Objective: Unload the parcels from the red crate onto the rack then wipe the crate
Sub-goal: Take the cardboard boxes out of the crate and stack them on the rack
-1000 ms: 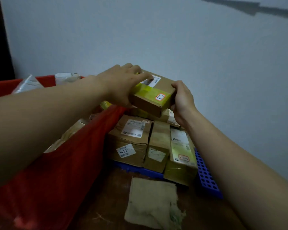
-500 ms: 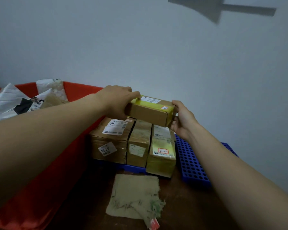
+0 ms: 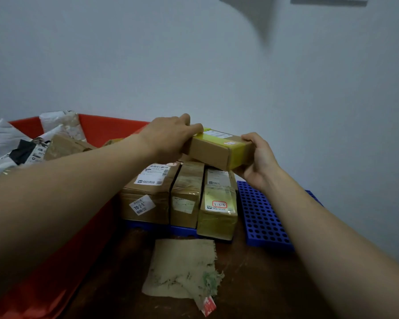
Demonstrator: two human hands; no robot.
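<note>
Both hands grip the yellow-taped cardboard parcel (image 3: 213,151), the left hand (image 3: 171,137) over one end, the right hand (image 3: 258,162) cupping the other, holding it over the three boxes (image 3: 184,199) on the blue rack (image 3: 263,217). Left of the rack, the red crate (image 3: 111,130) holds several bags and boxes (image 3: 65,146). The cloth (image 3: 184,268) before the rack lies unused, so wiping waits.

We count three upright brown cardboard parcels (image 3: 184,199), one flat yellow-taped cardboard parcel (image 3: 212,153), one blue perforated plastic rack (image 3: 263,222), one red plastic crate (image 3: 111,130), one frayed beige cloth (image 3: 184,268).
</note>
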